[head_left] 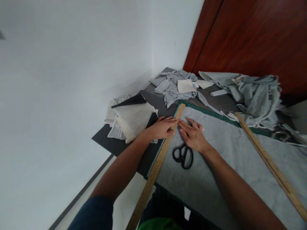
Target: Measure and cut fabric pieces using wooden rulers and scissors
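Observation:
A long wooden ruler [156, 164] lies along the left edge of a grey cloth [216, 179], its near end jutting past the table edge. My left hand [163, 127] rests over the ruler with fingers stretched out across it. On the cloth beside the ruler, my right hand [193, 135] lies with its fingers extended and their tips close to the ruler's edge. Black-handled scissors [183, 156] lie just below my right hand, which hides their blades. A small pink bit [203, 129] shows beside that hand; I cannot make out what it is.
Under the cloth is a green cutting mat [211, 112]. A second wooden ruler [268, 161] crosses the cloth at right. Folded pale fabric [134, 119] sits at left by the wall. Grey scraps [171, 84] and a heaped grey cloth [260, 95] occupy the back, before a red-brown wooden panel [254, 38].

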Action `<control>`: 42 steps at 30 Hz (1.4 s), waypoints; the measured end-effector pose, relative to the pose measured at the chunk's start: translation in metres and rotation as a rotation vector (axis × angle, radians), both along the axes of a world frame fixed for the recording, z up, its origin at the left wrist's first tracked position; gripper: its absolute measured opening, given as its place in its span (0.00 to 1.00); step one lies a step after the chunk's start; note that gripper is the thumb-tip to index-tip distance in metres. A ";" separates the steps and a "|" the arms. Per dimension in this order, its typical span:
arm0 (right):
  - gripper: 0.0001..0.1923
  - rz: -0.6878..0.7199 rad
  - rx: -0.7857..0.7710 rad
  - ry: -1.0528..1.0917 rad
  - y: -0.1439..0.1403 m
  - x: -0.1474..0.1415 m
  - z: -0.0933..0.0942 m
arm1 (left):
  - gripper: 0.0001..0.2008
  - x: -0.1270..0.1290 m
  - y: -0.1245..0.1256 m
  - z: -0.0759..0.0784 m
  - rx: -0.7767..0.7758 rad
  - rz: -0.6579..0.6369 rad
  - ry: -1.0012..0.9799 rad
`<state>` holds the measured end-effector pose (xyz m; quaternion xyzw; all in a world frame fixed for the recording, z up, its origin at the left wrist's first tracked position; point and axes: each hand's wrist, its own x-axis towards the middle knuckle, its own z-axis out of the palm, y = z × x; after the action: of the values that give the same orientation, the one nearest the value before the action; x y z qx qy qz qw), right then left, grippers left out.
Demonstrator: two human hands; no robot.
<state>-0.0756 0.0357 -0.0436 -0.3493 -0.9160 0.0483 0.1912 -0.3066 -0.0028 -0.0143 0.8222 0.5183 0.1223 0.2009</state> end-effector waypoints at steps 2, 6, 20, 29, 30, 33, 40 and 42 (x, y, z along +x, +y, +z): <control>0.25 -0.002 -0.004 -0.003 0.000 0.001 0.000 | 0.31 0.001 0.000 -0.001 -0.002 0.000 0.001; 0.25 -0.001 -0.002 -0.011 0.000 0.001 0.002 | 0.31 0.001 0.001 -0.001 -0.004 -0.001 0.002; 0.26 0.006 -0.020 0.003 0.000 0.001 0.001 | 0.31 0.002 0.004 -0.003 -0.016 0.001 0.000; 0.25 0.010 -0.016 0.006 0.000 -0.001 0.002 | 0.32 0.001 0.001 0.002 -0.028 0.011 0.015; 0.25 0.009 -0.011 0.005 0.001 -0.001 0.002 | 0.32 0.001 0.001 0.003 -0.030 0.010 0.015; 0.25 0.005 -0.003 0.002 0.001 -0.002 0.001 | 0.31 0.002 0.001 0.005 -0.034 0.017 0.018; 0.26 -0.005 -0.007 0.008 0.000 -0.003 0.002 | 0.29 0.004 0.001 0.004 -0.018 0.039 0.037; 0.26 0.000 -0.010 0.016 -0.001 -0.003 0.003 | 0.28 0.005 0.002 0.002 -0.010 0.048 0.048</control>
<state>-0.0786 0.0349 -0.0403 -0.3499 -0.9141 0.0555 0.1970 -0.3018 -0.0012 -0.0121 0.8111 0.5433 0.1047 0.1896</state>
